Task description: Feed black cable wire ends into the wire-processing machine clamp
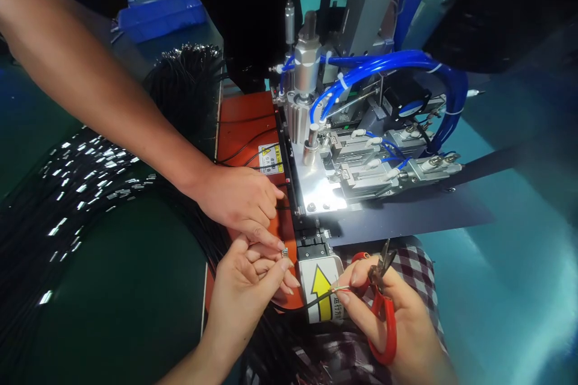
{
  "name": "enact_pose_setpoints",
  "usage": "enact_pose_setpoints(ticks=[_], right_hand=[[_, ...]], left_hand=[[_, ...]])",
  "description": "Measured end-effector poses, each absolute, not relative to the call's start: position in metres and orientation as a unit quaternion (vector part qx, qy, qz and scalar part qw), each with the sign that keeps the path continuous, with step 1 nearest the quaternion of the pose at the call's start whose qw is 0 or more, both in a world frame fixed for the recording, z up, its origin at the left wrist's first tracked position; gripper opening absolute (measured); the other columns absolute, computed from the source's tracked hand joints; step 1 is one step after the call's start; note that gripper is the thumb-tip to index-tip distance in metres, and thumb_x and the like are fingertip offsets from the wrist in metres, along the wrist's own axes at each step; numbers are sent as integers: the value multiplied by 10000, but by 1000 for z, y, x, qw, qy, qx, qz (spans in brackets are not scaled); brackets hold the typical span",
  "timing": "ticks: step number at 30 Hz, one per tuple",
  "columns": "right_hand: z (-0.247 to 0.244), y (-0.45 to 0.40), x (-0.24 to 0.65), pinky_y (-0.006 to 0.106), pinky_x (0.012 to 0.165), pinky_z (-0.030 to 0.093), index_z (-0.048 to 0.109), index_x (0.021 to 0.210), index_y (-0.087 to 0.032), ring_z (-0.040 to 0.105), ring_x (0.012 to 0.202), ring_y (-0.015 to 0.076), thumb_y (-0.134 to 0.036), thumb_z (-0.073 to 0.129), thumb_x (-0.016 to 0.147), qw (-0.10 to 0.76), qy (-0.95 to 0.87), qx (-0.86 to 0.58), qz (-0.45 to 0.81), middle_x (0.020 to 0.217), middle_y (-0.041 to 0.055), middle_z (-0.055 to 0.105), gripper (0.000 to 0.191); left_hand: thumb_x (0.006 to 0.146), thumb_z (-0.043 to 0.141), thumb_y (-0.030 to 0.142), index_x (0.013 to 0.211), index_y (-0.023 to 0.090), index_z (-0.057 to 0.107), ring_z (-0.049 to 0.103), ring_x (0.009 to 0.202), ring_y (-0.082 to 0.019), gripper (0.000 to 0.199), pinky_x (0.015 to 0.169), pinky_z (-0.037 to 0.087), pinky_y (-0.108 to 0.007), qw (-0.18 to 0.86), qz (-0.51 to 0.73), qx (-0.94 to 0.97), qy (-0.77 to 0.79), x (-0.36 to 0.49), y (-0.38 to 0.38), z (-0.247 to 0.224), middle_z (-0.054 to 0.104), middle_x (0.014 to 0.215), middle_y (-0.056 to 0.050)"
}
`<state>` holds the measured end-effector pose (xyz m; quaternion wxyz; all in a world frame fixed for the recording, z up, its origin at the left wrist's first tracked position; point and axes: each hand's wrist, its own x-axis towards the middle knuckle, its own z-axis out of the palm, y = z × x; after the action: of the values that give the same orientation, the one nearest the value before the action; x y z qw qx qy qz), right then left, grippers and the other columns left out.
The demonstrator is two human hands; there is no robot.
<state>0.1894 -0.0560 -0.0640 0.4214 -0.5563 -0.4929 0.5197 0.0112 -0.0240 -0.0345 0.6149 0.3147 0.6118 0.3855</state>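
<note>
In the head view, the black cable (311, 302) crosses above the near right corner of the orange bed (246, 108), in front of the arrow plate (322, 292). Its long axis runs left to right, rising slightly, its pale wires (344, 288) pointing toward the right hand (406, 319). That hand pinches those wires between thumb and finger, with red-handled snips (378, 280) hooked over its fingers — blades pointing away from the person, loops nearer. The left hand (244, 283) pinches a small metal connector (285, 253) over the bed's near part; a co-worker's hand (239, 195) extends a fingertip right beside it, contact unclear.

The cable looks light and bendy, best held by its black jacket — the bare wires seem fragile. The connector is probably light, stiff and easily dropped; its sides offer the surest grip.
</note>
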Motion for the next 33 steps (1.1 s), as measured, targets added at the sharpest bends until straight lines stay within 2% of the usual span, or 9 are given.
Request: enact_pose_setpoints(ticks=[14,26,33], right_hand=[[-59,-54,187,180,610,496,477,749,-243,595,645,113,-203,633,774,438,-477,-567,509,696,-41,609,162],[-58,-54,187,218,622,503,484,750,-231,596,656,133,-210,632,779,435,-478,-569,509,704,-18,601,152],[-59,-54,187,197,606,503,488,754,-236,590,651,122,-220,635,779,436,-478,-565,512,709,-23,593,150]], left_hand=[[736,678,230,868,177,414,623,501,-140,300,436,509,-226,601,374,328,626,12,-22,-34,605,640,31],[736,681,219,928,182,421,623,513,-145,325,455,518,-241,608,384,326,614,11,-24,-37,591,639,41],[728,684,234,938,162,476,619,523,-145,304,472,515,-236,607,386,331,611,11,-22,-35,601,636,19]])
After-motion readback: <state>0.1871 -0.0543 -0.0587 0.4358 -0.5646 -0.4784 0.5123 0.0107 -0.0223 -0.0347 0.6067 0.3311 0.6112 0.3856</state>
